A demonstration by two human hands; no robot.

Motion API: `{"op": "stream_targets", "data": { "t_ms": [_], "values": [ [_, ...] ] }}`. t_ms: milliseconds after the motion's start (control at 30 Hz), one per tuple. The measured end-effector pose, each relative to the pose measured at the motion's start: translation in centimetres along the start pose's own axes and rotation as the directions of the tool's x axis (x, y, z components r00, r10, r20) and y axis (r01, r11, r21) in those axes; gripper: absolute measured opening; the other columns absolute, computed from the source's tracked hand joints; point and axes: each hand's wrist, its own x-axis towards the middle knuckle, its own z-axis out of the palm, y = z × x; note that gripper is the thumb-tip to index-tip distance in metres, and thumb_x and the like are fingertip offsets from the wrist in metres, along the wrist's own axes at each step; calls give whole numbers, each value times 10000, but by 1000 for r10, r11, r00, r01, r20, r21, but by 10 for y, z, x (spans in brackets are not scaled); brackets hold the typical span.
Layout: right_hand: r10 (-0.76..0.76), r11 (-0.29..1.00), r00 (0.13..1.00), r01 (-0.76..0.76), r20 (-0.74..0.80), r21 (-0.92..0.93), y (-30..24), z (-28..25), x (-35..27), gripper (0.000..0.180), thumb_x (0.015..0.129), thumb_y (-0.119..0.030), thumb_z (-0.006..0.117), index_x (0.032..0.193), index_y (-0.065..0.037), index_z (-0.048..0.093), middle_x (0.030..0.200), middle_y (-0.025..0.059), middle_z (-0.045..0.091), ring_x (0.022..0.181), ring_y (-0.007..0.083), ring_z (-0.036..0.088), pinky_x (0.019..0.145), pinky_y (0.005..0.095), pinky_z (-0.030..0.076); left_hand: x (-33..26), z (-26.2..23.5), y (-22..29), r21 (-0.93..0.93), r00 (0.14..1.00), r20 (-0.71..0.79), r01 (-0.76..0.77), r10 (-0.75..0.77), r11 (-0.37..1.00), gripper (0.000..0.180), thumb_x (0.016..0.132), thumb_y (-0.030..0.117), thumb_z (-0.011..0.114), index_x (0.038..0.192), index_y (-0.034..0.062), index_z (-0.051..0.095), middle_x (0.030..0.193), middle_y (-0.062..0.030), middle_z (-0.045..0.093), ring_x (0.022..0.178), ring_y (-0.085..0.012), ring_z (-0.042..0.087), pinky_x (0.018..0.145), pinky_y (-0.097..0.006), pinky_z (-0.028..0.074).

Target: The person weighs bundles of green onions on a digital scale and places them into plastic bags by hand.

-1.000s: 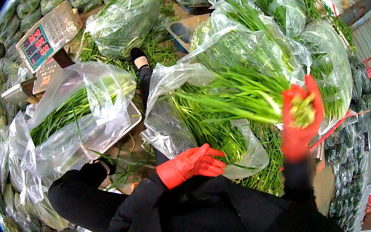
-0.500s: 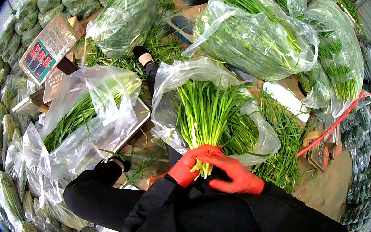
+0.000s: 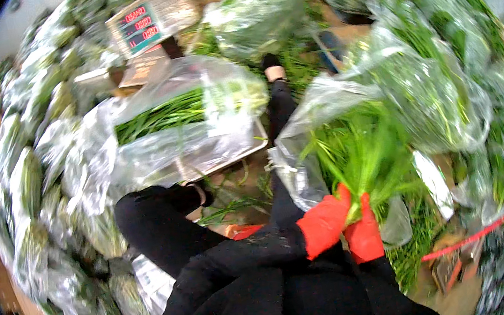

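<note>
A bunch of long green chives (image 3: pixel 364 151), smeared by motion, fans away from me over a see-through plastic bag (image 3: pixel 302 173). My left hand (image 3: pixel 327 224), in a red glove, is closed round the pale stem ends from the left. From the right, my right hand (image 3: pixel 364 236), also in a red glove, presses against the same stem ends with its fingers pointing up. Some of its fingers are hidden. The bag's mouth gapes around the leaves, and more loose chives (image 3: pixel 418 240) lie to the right of it.
Left of my legs, a plastic bag of chives (image 3: pixel 162 115) lies on a scale platform (image 3: pixel 223 161). Behind it stands the scale's lit display (image 3: pixel 140 28). Stuffed bags (image 3: pixel 430 94) crowd the right, near a red strip (image 3: pixel 475 231). Bagged bundles (image 3: pixel 27 182) pile up along the left.
The view has swung left, so the surroundings sit farther right in the picture. My right hand's fingers, spread over the stems before, now point up beside them. The bunch has tilted rightward.
</note>
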Motion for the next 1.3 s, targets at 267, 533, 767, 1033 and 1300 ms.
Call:
{"op": "stream_targets", "data": {
  "t_ms": [267, 533, 767, 1033, 1300],
  "values": [
    [3, 977, 1000, 2, -25, 211, 5, 7, 13, 569, 897, -437, 454, 1296, -38, 382, 1236, 149, 508, 1148, 266, 477, 1003, 395, 343, 12, 18, 10, 396, 996, -92, 35, 2, 918, 389, 794, 179, 522, 1116, -32, 467, 751, -256, 553, 569, -368, 568, 454, -436, 450],
    [28, 967, 999, -22, -22, 255, -9, -6, 21, 469, 868, -380, 527, 1177, -27, 502, 1131, 112, 574, 1016, 224, 547, 919, 351, 424, 1, -98, -7, -336, 890, 442, 49, 111, 941, 643, 792, 383, 596, 1333, 116, 371, 985, -188, 612, 879, -349, 602, 769, -389, 478],
    [-135, 862, 859, -145, 495, 486, -65, 42, 18, 667, 862, -313, 554, 1391, -44, 248, 1302, 111, 469, 1095, 289, 512, 955, 438, 405, -45, -160, -80, -314, 872, 444, 366, -205, 876, 537, 806, 269, 632, 1281, 87, 461, 1030, -127, 625, 929, -209, 604, 819, -329, 473],
    [-200, 940, 807, 318, 556, -122, -25, 196, 46, 597, 752, -112, 647, 1297, -79, 408, 1260, 109, 482, 1134, 255, 483, 975, 419, 390, -83, -233, -144, -397, 869, 33, 465, -495, 791, 372, 771, 206, 619, 1115, 67, 588, 856, -99, 644, 773, -175, 609, 731, -321, 487],
    [-74, 215, 340, 923, 937, -318, 99, 322, 206, 607, 796, -210, 623, 1304, -24, 349, 1229, 148, 515, 1023, 300, 553, 859, 360, 448, -153, -344, -313, 57, 609, -789, 195, -75, 979, 268, 848, 194, 478, 1086, 87, 543, 1043, -126, 578, 974, -322, 530, 862, -436, 394]
  ]
}}
